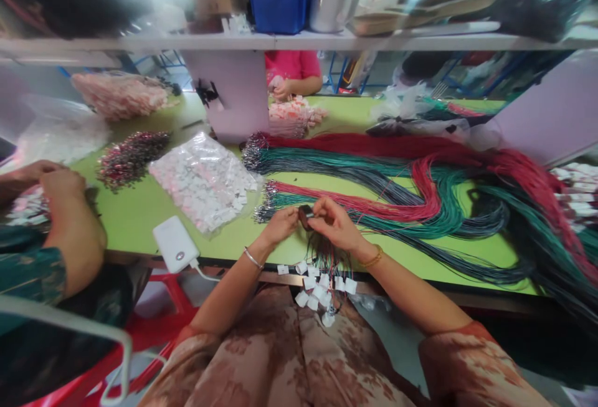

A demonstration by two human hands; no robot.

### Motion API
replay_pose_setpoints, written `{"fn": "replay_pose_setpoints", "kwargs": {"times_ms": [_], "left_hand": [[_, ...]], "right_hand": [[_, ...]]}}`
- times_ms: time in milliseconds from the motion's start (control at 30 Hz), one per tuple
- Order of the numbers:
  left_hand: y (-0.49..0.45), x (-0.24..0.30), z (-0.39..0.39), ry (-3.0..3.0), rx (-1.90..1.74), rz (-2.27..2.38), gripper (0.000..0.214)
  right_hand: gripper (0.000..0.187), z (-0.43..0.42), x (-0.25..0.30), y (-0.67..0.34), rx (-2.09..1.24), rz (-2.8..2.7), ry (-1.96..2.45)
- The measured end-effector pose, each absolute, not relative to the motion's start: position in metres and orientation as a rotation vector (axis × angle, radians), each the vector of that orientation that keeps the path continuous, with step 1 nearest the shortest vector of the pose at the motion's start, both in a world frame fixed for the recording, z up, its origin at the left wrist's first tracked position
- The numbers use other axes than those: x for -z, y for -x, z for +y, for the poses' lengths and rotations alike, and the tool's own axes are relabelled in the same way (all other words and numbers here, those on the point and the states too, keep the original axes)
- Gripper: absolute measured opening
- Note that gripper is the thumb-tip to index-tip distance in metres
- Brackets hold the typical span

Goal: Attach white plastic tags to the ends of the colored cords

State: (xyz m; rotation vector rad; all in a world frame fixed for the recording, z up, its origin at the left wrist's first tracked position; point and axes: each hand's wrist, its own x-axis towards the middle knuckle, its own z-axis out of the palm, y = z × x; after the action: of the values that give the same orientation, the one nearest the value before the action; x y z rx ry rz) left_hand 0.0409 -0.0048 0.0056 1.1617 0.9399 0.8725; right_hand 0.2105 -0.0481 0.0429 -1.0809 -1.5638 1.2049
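Note:
My left hand (281, 226) and my right hand (339, 227) meet near the front edge of the table. Both have closed fingers on a small dark brown piece (306, 215), whose exact kind I cannot make out. Below them a bunch of thin wires (327, 250) hangs over the edge, with several white tags or connectors (320, 292) at the lower ends. Just behind my hands lie long red wires (336, 197), green wires (374, 223) and dark grey wires (406, 245), with metal terminals (265, 201) at their left ends.
A clear bag of white connectors (205, 179) lies left of the wires, with a white power bank (176, 245) in front of it. Further left are a pile of dark parts (131, 158) and a co-worker's hands (60, 182). A shelf (224, 43) spans above the green table (126, 226).

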Motion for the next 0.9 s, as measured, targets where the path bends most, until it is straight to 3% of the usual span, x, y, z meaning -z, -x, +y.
{"fn": "replay_pose_setpoints", "kwargs": {"times_ms": [233,400,600,900], "left_hand": [[-0.040,-0.013,-0.009,-1.298,-0.708,0.917,0.031],[-0.037,-0.019,-0.016,-1.888,-0.617,1.032,0.024],[-0.050,-0.026,-0.039,-2.347,-0.184,1.477,0.023],[-0.055,-0.003,-0.038,-2.011,-0.572,1.331,0.025]], "right_hand": [[0.044,-0.058,-0.013,-0.217,-1.271,-1.597,1.277],[0.036,-0.051,-0.009,-0.217,-1.288,-1.564,1.311],[0.028,-0.051,-0.013,-0.216,-1.472,-1.411,1.348],[0.020,-0.061,-0.005,-0.212,-1.472,-1.282,1.334]]}}
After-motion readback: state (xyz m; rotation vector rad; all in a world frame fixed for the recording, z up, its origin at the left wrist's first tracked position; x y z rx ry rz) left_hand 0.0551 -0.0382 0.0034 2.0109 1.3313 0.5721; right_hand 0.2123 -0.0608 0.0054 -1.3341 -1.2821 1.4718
